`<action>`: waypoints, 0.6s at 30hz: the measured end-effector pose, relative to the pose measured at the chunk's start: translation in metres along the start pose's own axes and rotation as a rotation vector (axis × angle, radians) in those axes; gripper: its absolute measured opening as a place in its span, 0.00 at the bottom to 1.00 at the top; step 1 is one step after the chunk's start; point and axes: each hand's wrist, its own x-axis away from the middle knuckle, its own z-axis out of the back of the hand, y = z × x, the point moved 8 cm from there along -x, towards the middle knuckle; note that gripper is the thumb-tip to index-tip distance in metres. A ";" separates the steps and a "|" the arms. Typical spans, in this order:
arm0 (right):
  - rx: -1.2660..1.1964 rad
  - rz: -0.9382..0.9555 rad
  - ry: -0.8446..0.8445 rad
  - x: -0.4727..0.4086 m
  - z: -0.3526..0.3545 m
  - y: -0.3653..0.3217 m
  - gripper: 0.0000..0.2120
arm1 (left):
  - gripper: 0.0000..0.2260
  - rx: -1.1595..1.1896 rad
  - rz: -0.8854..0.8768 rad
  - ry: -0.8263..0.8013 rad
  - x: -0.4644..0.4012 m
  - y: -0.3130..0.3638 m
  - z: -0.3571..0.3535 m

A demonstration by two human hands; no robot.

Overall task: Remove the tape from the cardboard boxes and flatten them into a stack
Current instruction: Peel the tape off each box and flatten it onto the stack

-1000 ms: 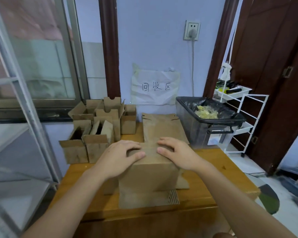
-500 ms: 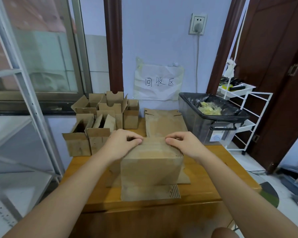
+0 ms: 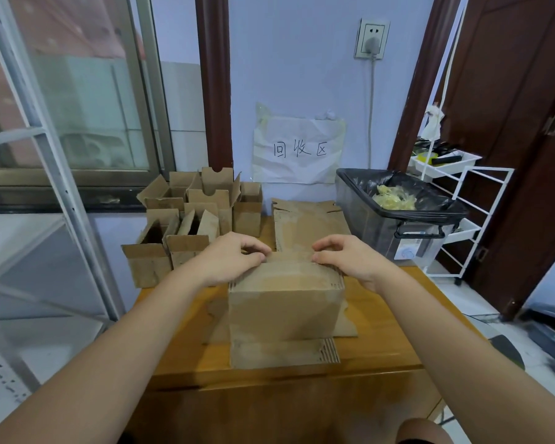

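A brown cardboard box stands on the wooden table, its bottom flaps splayed flat around it. My left hand grips the far left top edge of the box with curled fingers. My right hand pinches the far right top edge the same way. Behind the box lies a flattened cardboard piece. Several open small boxes are clustered at the table's back left.
A clear bin lined with a black bag holds crumpled tape at the table's right. A white wire rack stands beyond it. A metal shelf frame rises on the left. A paper sign hangs on the wall.
Both hands slid from lying flat on the box top to its far edge, fingers curling over it. The camera view moved a little closer.
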 end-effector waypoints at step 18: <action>0.214 0.063 -0.295 0.040 -0.015 0.000 0.56 | 0.40 0.007 -0.084 -0.367 0.031 -0.026 -0.028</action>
